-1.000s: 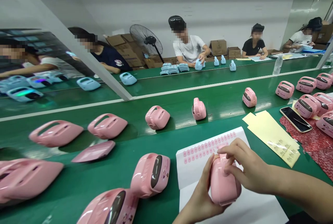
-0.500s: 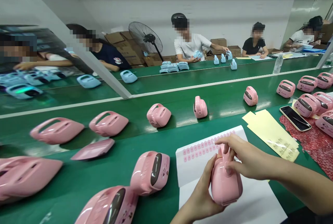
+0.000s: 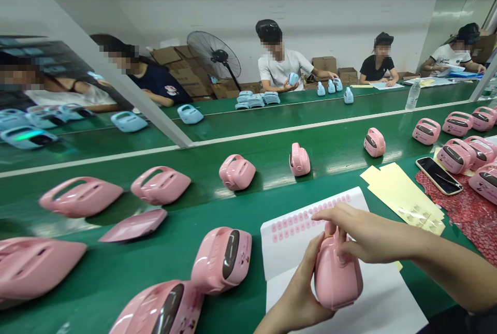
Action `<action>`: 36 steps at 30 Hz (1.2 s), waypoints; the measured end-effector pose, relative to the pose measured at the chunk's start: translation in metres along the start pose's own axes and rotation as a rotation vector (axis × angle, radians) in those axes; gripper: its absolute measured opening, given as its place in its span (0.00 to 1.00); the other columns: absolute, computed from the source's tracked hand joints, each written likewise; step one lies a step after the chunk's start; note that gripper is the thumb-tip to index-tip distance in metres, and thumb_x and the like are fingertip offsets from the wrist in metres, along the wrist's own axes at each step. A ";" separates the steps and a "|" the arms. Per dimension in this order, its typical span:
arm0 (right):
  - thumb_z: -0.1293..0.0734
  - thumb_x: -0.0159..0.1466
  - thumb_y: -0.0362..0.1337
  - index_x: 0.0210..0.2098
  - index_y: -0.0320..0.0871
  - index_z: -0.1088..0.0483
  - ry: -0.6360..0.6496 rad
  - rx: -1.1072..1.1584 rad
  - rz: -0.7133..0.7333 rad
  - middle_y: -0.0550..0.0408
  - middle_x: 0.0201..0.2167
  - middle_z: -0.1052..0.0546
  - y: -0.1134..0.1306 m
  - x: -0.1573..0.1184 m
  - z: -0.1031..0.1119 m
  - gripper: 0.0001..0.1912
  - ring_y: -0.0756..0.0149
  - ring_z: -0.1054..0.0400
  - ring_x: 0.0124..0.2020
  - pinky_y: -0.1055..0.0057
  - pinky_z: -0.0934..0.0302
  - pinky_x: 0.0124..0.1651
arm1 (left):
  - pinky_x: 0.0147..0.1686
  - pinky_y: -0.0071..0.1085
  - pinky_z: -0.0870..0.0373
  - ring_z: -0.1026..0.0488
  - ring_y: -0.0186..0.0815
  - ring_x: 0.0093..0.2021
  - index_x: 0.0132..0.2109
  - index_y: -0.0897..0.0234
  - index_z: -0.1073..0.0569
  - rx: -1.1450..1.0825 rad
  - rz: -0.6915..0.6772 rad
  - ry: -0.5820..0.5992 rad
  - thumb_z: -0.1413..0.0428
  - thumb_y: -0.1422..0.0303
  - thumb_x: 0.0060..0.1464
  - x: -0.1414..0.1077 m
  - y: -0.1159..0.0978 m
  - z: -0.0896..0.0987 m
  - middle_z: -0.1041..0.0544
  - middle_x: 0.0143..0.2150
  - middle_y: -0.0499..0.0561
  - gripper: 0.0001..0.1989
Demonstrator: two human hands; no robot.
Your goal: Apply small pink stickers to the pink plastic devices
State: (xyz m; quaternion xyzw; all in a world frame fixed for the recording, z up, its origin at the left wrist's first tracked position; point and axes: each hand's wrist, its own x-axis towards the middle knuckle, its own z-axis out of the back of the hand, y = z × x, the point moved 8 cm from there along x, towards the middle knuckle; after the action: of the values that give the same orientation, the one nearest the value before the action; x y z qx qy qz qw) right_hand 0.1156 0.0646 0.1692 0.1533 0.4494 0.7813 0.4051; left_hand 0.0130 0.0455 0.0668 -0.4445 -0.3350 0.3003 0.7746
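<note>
A pink plastic device with a carrying handle (image 3: 337, 279) is held above a white sheet (image 3: 373, 300). My left hand (image 3: 305, 292) is wrapped round its side from the left and below. Over the top, my right hand (image 3: 351, 233) grips at the handle, with the thumb pressed on the body and the index finger stretched out to the left. Its other fingertips are partly hidden behind the handle. Rows of small pink oval stickers (image 3: 293, 226) run along the upper part of the sheet, just beyond my fingers.
More pink devices stand left (image 3: 223, 261) and right (image 3: 456, 155); others sit along the green conveyor (image 3: 267, 163). Yellow sticker sheets (image 3: 402, 189) and a phone (image 3: 438, 175) lie to the right. Across a white rail, several co-workers sit by blue devices (image 3: 190, 114) and a water bottle (image 3: 413, 95).
My right index finger has shifted slightly left and straightened over the handle. Both hands keep hold of the pink device. The view has turned slightly.
</note>
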 end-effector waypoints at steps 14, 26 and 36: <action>0.36 0.51 0.20 0.58 0.43 0.43 -0.069 0.011 0.026 0.48 0.48 0.32 0.002 0.002 0.008 0.36 0.65 0.34 0.44 0.68 0.37 0.45 | 0.52 0.53 0.37 0.41 0.57 0.60 0.65 0.42 0.63 -0.014 -0.007 -0.055 0.35 0.73 0.33 -0.004 0.013 0.001 0.46 0.66 0.56 0.59; 0.39 0.53 0.19 0.59 0.42 0.45 -0.037 0.002 -0.010 0.46 0.49 0.34 0.004 0.000 0.001 0.35 0.62 0.36 0.48 0.66 0.38 0.47 | 0.53 0.52 0.37 0.42 0.56 0.61 0.65 0.40 0.64 -0.016 0.001 -0.019 0.35 0.71 0.36 -0.001 0.001 0.002 0.47 0.67 0.54 0.58; 0.40 0.56 0.22 0.58 0.44 0.43 -0.147 -0.118 0.053 0.47 0.48 0.33 -0.001 -0.002 -0.006 0.30 0.62 0.34 0.45 0.63 0.36 0.47 | 0.51 0.51 0.35 0.39 0.57 0.59 0.65 0.43 0.66 0.008 0.009 -0.030 0.34 0.71 0.34 -0.004 0.006 0.001 0.46 0.67 0.56 0.60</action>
State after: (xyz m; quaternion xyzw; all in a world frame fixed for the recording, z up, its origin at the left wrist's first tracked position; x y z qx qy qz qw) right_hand 0.1140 0.0600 0.1657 0.1982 0.3674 0.8035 0.4244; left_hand 0.0087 0.0456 0.0613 -0.4381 -0.3435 0.3118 0.7700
